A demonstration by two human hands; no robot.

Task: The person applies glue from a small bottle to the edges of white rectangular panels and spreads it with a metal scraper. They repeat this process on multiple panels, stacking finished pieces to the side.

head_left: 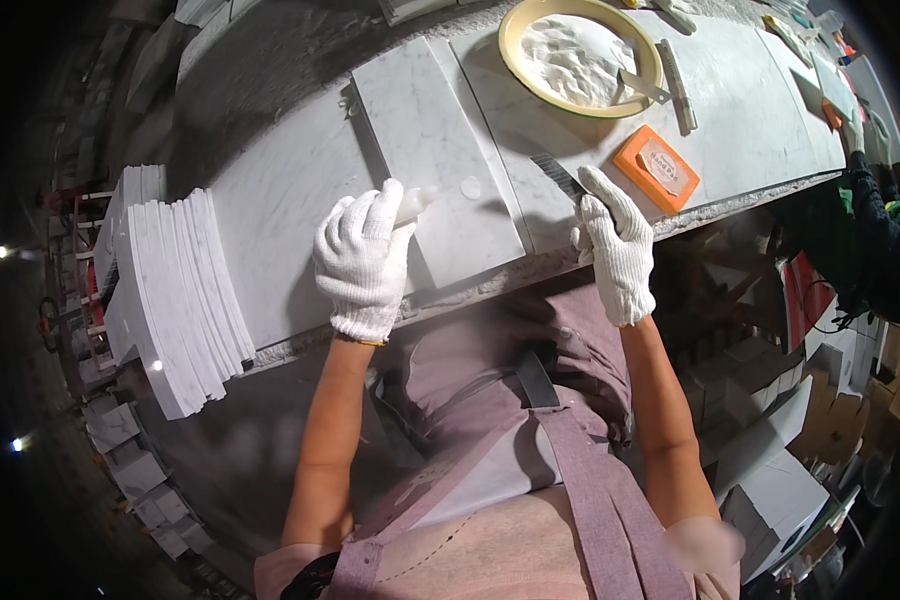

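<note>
An orange block (632, 155) has a pale label (662, 167) with dark print. The left hand (363, 262) is closed round a small pale thing (417, 203), its tip pointing right. The right hand (615, 240) grips a dark flat tool (555, 174), pointing away and left. Between them, a long white tile (435, 140) lies on the counter (275, 190), stretching away from the person.

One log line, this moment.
left hand: holds whitish item at slab; right hand: holds dark tool; orange block: right of slab; yellow bowl: white contents
</note>
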